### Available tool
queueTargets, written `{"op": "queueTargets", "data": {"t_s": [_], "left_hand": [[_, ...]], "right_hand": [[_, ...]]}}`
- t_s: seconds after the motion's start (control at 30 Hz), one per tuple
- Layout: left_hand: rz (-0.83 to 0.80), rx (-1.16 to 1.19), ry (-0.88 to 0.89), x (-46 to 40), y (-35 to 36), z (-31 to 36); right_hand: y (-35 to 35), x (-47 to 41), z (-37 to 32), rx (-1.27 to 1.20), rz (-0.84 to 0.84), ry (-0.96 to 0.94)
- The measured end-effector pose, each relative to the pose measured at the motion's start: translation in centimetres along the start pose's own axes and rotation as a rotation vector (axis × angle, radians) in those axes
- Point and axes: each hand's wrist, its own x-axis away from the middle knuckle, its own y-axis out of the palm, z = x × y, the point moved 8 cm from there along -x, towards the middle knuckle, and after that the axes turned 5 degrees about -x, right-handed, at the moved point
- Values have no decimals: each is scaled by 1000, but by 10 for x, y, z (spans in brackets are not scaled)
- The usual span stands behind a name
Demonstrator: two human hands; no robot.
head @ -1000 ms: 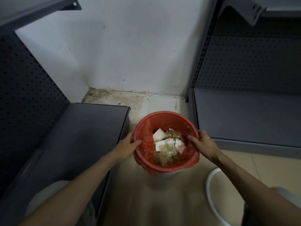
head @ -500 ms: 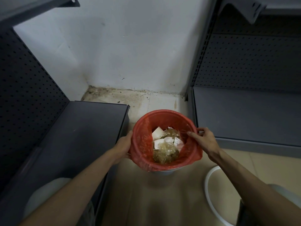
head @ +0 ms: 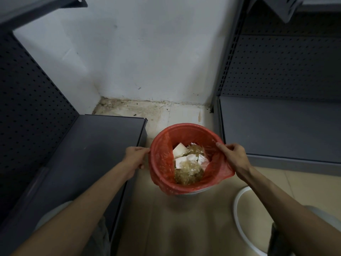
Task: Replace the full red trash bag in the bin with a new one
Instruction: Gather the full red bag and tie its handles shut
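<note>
Since a moment ago both hands have drawn the red bag's edge outward, so the right side now lifts clear in a loose flap, while earlier it lay folded over the rim. White wall (head: 147, 52) fills the far middle, meeting a stained tiled floor (head: 166, 218) in the corner. Grey pegboard shelving stands at either side: the left shelf (head: 83, 154) runs near and low, the right shelf (head: 276, 126) sits just beside the bin. Between them, on the floor, stands the bin (head: 191, 192), only a pale strip of it showing beneath the red trash bag (head: 162, 159) that lines it. Inside the bag lie white paper scraps (head: 180, 151) and a yellowish tangle of waste (head: 188, 170). A white ring (head: 238, 215) lies on the floor at the near right. The left hand (head: 135, 157) pinches the bag's left edge; the right hand (head: 233, 154) grips the right edge, fingers curled round the plastic
</note>
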Motion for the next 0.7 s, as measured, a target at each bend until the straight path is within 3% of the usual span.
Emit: {"op": "queueTargets", "data": {"t_s": [0.17,0.43,0.7], "left_hand": [[-29,-74,27,-1,4,4],[-14,30,61,2,4,26],[205,-158,205,8,-6,49]], "right_hand": [[-2,-4,-8,-58,8,-18],[-8,-8,-16,-168,16,30],[-11,-7,-52,-26,10,-122]]}}
